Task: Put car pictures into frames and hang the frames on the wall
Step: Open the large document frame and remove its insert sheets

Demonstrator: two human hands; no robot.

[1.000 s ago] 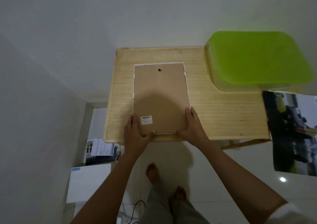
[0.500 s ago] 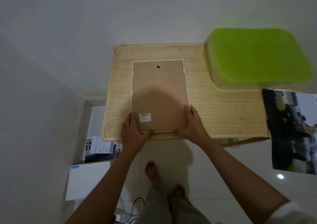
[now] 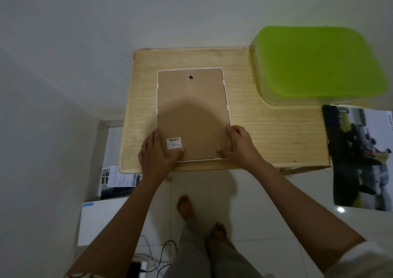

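Open wood to the right of the grip, tight on the left

The left hand [image 3: 158,152] and right hand [image 3: 240,145] hold the near corners of the frame [image 3: 192,107]. Right of the right hand, the table [image 3: 265,137] runs bare and wide. Farther out that way a green-lidded box [image 3: 319,62] fills the far corner, and a car picture [image 3: 361,156] covers the table's end. Left of the left hand only a narrow strip of wood shows before the table's edge. Beyond the frame's far edge, a short band of wood meets the wall [image 3: 191,11]. Below the left hand, papers [image 3: 121,178] lie on the floor.
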